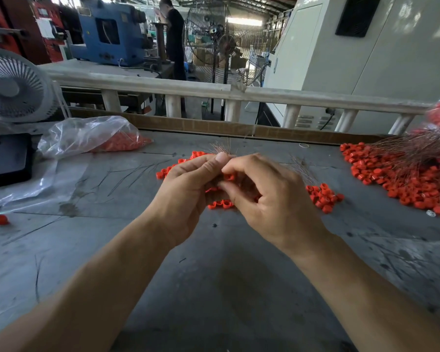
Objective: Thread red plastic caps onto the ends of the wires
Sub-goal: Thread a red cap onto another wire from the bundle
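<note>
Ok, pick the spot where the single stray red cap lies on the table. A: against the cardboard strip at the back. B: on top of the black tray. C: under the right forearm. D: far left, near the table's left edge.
D: the lone red cap sits by itself at the table's far left, apart from the piles near the hands.

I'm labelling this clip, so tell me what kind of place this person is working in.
Most likely a factory floor or workshop. A blue machine and a large industrial fan stand behind the grey workbench, and piles of red caps with thin wires lie on it for hand assembly.
</note>
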`<state>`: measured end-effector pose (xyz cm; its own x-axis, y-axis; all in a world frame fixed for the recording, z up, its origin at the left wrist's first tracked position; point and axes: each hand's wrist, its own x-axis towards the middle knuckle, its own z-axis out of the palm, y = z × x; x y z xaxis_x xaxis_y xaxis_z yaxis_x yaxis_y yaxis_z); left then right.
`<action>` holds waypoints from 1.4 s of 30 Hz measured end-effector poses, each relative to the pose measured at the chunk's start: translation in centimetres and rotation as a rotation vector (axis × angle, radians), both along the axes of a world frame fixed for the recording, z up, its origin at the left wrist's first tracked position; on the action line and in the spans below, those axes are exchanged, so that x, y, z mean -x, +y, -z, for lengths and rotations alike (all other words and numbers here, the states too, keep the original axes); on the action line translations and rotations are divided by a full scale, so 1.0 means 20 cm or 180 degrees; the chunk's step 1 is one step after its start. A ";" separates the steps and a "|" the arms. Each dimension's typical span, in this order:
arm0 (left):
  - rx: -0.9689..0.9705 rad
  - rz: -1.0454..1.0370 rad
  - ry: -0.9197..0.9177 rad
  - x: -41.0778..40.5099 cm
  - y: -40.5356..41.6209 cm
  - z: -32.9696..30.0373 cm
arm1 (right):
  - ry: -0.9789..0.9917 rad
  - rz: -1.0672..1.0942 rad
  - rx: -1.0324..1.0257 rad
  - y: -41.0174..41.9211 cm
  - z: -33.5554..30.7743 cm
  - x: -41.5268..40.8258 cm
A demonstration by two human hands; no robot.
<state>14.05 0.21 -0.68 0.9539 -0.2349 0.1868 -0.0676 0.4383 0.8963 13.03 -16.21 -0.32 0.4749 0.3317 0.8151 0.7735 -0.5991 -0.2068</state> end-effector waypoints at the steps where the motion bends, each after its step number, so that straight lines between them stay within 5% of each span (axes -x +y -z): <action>1: 0.0055 -0.0048 -0.0016 0.00 0.00 0.00 | 0.0033 -0.0017 -0.0020 0.00 0.00 0.00; 27: -0.0199 -0.0604 0.0601 -0.03 0.03 0.05 | 0.0968 0.0138 -0.0052 -0.03 0.05 -0.04; 34: -0.0751 -0.1132 0.0529 -0.05 0.03 0.06 | 0.0790 0.1381 -0.0361 -0.20 0.06 -0.17; 42: -0.1735 -0.1676 0.0074 -0.07 0.04 0.09 | 0.1766 0.2862 -0.0435 -0.55 0.04 -0.27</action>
<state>15.46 1.00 -2.45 0.9679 0.1995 0.1531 -0.1238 -0.1520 0.9806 18.36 -27.13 -1.02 0.8163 -0.4037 0.4132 -0.1648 -0.8483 -0.5032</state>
